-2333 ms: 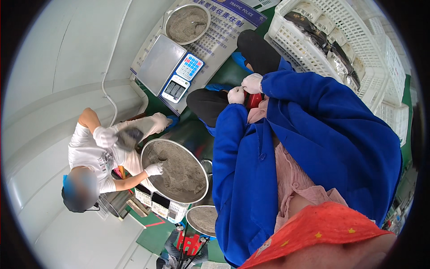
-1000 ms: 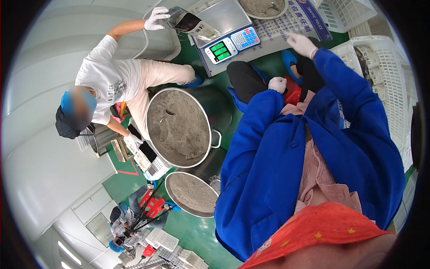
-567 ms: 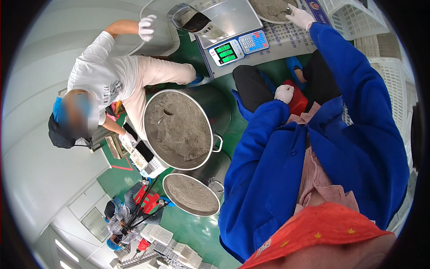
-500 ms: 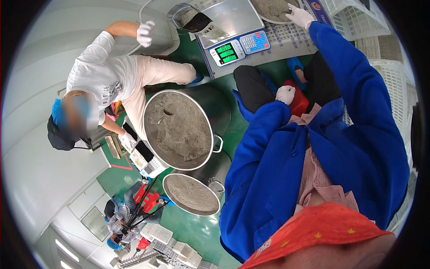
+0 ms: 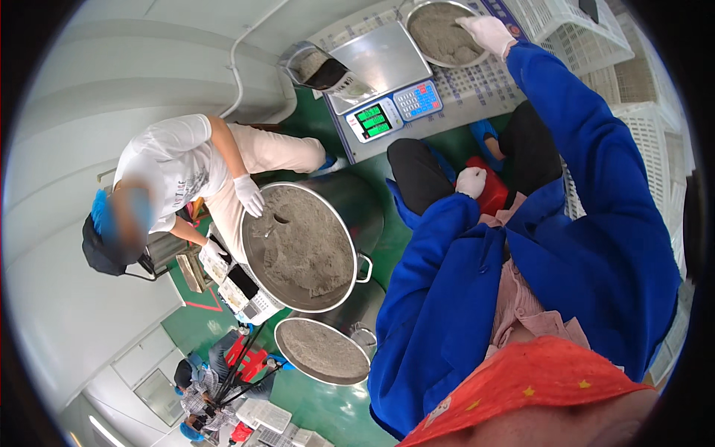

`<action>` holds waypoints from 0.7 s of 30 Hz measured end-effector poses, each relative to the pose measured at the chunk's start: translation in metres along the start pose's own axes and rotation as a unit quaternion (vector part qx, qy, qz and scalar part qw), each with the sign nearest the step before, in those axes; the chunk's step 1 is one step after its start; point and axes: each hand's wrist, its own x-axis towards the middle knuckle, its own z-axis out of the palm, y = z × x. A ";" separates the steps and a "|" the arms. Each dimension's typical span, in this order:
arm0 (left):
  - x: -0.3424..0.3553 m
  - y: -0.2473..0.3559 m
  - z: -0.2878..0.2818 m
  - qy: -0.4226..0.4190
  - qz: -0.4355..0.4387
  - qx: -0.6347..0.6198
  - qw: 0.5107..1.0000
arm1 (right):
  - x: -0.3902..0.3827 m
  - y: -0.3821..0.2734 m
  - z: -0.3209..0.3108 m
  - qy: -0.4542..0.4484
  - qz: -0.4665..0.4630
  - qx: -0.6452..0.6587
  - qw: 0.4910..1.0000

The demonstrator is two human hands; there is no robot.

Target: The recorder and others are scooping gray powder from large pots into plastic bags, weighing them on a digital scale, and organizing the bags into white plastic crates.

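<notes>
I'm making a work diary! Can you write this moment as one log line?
left hand: by red object; right hand: over bowl; bag: on scale; scale: display lit; co-worker's hand: at large pot

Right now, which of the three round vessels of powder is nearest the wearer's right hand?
The bowl beside the scale: the right hand is over its rim. The upper pot and lower pot are farther down and left in view.
</notes>
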 end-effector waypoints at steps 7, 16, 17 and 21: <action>0.005 0.012 0.003 -0.018 0.026 0.019 0.999 | 0.037 0.003 -0.067 0.163 0.014 0.048 0.985; 0.003 0.006 -0.003 -0.021 0.023 -0.016 0.999 | 0.136 -0.218 -0.231 0.060 -0.080 0.374 0.922; 0.001 0.011 -0.005 -0.018 0.026 -0.013 0.999 | 0.142 -0.227 -0.220 0.137 -0.138 0.255 0.947; 0.000 0.010 -0.005 0.004 0.037 -0.028 0.999 | 0.169 -0.259 -0.170 0.159 -0.162 0.113 0.967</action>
